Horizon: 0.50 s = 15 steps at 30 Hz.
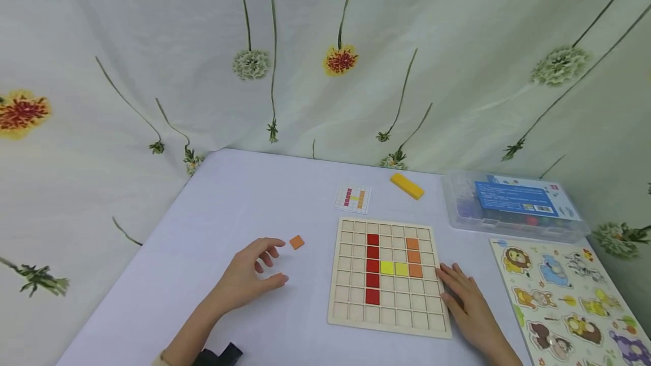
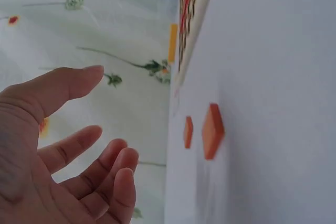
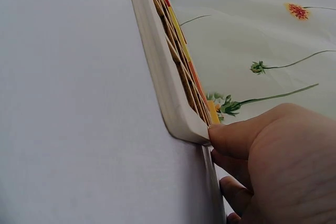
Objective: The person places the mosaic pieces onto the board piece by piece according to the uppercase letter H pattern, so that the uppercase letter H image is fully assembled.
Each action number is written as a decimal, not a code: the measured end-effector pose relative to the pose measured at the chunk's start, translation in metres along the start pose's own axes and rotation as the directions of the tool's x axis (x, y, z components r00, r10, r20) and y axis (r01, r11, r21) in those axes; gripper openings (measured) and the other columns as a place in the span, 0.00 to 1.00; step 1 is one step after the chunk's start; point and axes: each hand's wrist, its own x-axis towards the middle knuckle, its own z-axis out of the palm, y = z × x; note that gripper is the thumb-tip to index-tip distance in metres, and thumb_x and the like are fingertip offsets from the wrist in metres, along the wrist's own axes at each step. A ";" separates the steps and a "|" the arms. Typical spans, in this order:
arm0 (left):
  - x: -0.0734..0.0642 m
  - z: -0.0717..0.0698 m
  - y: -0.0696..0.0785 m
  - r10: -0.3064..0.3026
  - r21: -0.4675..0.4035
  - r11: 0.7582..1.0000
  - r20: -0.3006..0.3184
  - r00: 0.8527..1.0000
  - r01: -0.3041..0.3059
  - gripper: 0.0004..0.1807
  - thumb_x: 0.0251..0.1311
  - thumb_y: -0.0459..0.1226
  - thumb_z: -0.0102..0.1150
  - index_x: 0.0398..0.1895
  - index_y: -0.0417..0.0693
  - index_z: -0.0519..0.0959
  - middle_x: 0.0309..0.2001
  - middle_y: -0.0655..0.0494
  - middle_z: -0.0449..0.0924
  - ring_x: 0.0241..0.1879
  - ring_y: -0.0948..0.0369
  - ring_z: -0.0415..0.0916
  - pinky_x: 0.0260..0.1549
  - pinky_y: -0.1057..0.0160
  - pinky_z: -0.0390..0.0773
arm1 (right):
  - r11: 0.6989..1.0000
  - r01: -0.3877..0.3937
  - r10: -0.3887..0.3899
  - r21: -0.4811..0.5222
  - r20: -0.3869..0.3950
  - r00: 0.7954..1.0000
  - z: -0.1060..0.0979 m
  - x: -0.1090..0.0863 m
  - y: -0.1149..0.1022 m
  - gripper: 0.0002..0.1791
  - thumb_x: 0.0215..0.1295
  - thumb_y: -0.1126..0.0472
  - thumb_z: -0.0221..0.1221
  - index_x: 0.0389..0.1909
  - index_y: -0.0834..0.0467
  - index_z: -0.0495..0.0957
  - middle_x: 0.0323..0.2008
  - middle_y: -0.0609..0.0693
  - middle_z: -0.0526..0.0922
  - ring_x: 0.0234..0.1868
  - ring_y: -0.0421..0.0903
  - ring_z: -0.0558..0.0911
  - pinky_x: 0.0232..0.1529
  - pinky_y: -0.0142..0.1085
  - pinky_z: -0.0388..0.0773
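Note:
A wooden grid board (image 1: 389, 327) lies on the table with a column of several red tiles (image 1: 373, 266), two yellow tiles (image 1: 394, 268) and three orange tiles (image 1: 414, 257). Left of the board is a loose orange tile (image 1: 297, 242). My left hand (image 1: 251, 273) hovers beside it, thumb and fingers apart, holding nothing. Two loose orange tiles show in the left wrist view, the nearer one (image 2: 212, 131) larger; the left hand appears to cover one in the head view. My right hand (image 1: 469, 309) rests on the board's right edge, thumb and fingertips touching it.
Behind the board lie a small pattern card (image 1: 353, 199) and a yellow-orange block (image 1: 407, 185). A clear plastic box (image 1: 513, 205) with a blue label stands back right. An animal puzzle board (image 1: 569, 304) lies at the right. A black object (image 1: 224, 356) sits at the front edge.

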 end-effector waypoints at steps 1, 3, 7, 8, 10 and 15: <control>-0.004 -0.002 -0.007 -0.025 -0.006 1.000 0.003 1.000 0.025 0.31 0.45 0.38 0.76 0.55 0.49 0.76 0.40 0.55 0.77 0.36 0.64 0.73 0.34 0.68 0.76 | 1.000 -0.004 0.004 -0.003 0.002 1.000 0.000 0.000 -0.001 0.24 0.70 0.61 0.55 0.65 0.64 0.70 0.68 0.65 0.68 0.71 0.72 0.56 0.67 0.69 0.43; -0.011 -0.003 -0.020 -0.061 -0.021 0.998 0.011 0.998 0.061 0.31 0.45 0.40 0.76 0.55 0.48 0.76 0.40 0.55 0.77 0.36 0.64 0.73 0.34 0.68 0.76 | 1.000 -0.010 0.010 -0.005 0.007 1.000 0.000 0.001 -0.001 0.24 0.71 0.60 0.55 0.65 0.64 0.70 0.68 0.65 0.68 0.71 0.72 0.56 0.68 0.68 0.42; -0.021 -0.001 -0.041 -0.088 -0.026 0.996 0.039 0.995 0.089 0.32 0.44 0.42 0.77 0.55 0.47 0.76 0.39 0.58 0.75 0.35 0.66 0.71 0.34 0.69 0.75 | 1.000 -0.006 0.006 -0.004 0.011 1.000 0.000 0.002 -0.002 0.24 0.71 0.60 0.55 0.65 0.63 0.70 0.68 0.64 0.68 0.72 0.69 0.56 0.68 0.67 0.43; -0.022 0.000 -0.045 -0.086 -0.029 0.996 0.042 0.995 0.087 0.32 0.43 0.42 0.77 0.54 0.47 0.77 0.39 0.58 0.74 0.35 0.67 0.71 0.34 0.70 0.75 | 1.000 -0.005 0.005 -0.004 0.012 1.000 0.000 0.002 -0.001 0.24 0.71 0.60 0.55 0.65 0.63 0.70 0.68 0.64 0.68 0.72 0.69 0.56 0.68 0.67 0.43; -0.024 0.002 -0.052 -0.081 -0.028 0.996 0.042 0.996 0.082 0.33 0.42 0.43 0.78 0.54 0.48 0.77 0.39 0.60 0.73 0.35 0.68 0.69 0.33 0.70 0.73 | 1.000 -0.002 0.002 -0.007 0.012 1.000 0.001 0.001 -0.001 0.24 0.71 0.59 0.54 0.66 0.63 0.70 0.68 0.64 0.67 0.73 0.67 0.55 0.69 0.66 0.43; -0.023 0.009 -0.062 -0.013 -0.005 1.000 0.004 1.000 0.013 0.31 0.39 0.43 0.79 0.51 0.51 0.79 0.38 0.62 0.74 0.34 0.68 0.68 0.32 0.71 0.72 | 1.000 0.000 0.000 -0.018 0.005 1.000 0.000 -0.001 -0.001 0.24 0.71 0.60 0.55 0.65 0.64 0.70 0.68 0.65 0.68 0.73 0.67 0.56 0.69 0.67 0.43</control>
